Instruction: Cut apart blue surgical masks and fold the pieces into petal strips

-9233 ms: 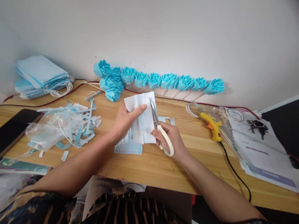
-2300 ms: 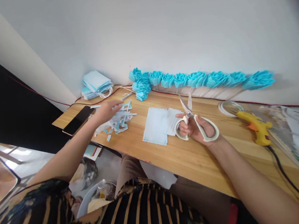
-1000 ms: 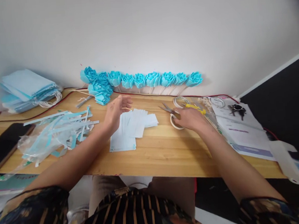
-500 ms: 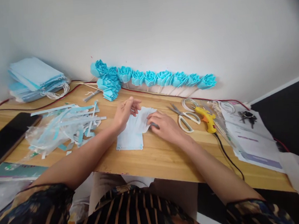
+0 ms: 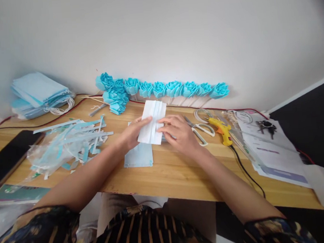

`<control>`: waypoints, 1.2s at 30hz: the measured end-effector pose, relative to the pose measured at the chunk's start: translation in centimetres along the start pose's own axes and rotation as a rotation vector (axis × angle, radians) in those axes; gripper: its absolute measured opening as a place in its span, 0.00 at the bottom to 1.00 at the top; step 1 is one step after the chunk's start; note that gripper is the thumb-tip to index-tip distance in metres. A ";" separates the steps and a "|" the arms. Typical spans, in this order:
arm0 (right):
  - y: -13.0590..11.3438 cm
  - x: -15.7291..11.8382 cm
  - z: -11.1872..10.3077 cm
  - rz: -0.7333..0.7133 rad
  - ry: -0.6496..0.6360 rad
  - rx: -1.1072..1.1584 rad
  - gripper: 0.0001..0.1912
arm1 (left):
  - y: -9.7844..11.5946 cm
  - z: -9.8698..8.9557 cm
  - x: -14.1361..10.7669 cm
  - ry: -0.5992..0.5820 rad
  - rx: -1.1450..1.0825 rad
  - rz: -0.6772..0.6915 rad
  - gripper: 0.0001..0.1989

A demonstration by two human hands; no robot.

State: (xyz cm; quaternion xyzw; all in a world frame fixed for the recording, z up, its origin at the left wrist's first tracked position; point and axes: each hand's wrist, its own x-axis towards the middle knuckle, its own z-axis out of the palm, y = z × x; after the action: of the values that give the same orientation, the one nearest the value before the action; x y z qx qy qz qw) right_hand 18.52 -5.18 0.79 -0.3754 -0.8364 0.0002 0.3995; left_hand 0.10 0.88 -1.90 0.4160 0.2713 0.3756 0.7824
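Note:
A white, pleated mask sheet (image 5: 151, 123) is raised above the table's middle. My left hand (image 5: 133, 132) grips its left edge, thumb on top. At its right edge is my right hand (image 5: 177, 133), with fingers bent and fingertips touching the sheet. Beneath them a pale blue mask sheet (image 5: 139, 156) lies flat on the wood, partly covered by the raised one and my left hand. White-handled scissors (image 5: 205, 129) rest just right of my right hand.
Blue flowers on sticks (image 5: 159, 89) line the wall. Left are a mask stack (image 5: 40, 88), cut strips (image 5: 67, 143) and a phone (image 5: 10, 157). Rightward lie a yellow glue gun (image 5: 222, 131) with its cord, papers (image 5: 269, 150) and keys (image 5: 267, 127).
My left hand has come down from above the sheets and now holds a sheet's left edge. That sheet has been lifted off the lower one and shows a white face.

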 end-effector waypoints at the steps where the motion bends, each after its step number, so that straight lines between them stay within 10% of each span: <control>1: 0.1 -0.3 0.1 0.076 0.010 0.052 0.13 | -0.1 0.0 0.0 0.044 0.011 0.040 0.22; 9: 0.9 0.1 1.4 0.741 0.136 0.681 0.20 | -0.7 0.9 -0.9 0.075 0.328 0.233 0.21; 26: -0.2 -0.7 3.5 0.724 0.456 0.153 0.23 | -1.5 0.6 -0.5 0.452 0.559 0.440 0.21; 36: -0.4 -1.8 3.7 0.743 0.047 0.723 0.23 | -0.6 0.1 -0.3 0.530 0.519 0.562 0.16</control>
State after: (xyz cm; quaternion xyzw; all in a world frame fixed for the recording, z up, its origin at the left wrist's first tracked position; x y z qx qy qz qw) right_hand 16.53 -5.47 -2.74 -0.4849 -0.5841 0.4225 0.4952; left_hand 0.19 0.33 -2.37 0.5453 0.4238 0.5859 0.4239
